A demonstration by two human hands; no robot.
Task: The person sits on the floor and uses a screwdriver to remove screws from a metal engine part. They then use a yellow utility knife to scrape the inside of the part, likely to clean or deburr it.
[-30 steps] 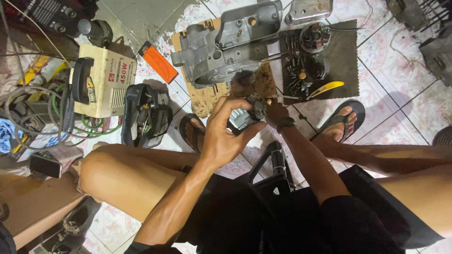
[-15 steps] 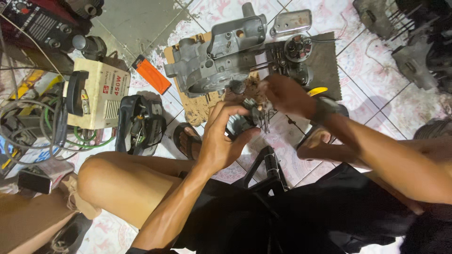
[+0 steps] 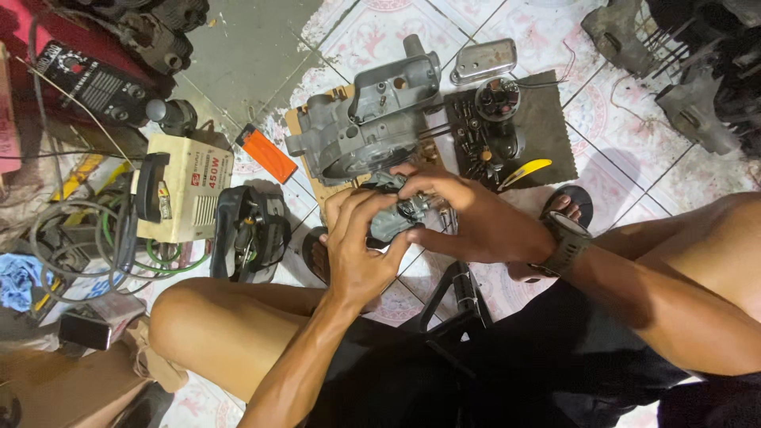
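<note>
Now, hands: left hand point(image 3: 361, 250) and right hand point(image 3: 468, 218) both clamped on a small grey carburetor point(image 3: 396, 218), fingers wrapped around it.
Position: held above the tiled floor point(image 3: 634, 170), just in front of the grey engine casing point(image 3: 372, 119).
Nearby: loose screws on dark mat point(image 3: 547, 127).
Risk: likely slip from greasy grip; small parts lost on floor.

The right hand point(image 3: 476, 222) has swung back onto the carburetor point(image 3: 394, 218).
</note>
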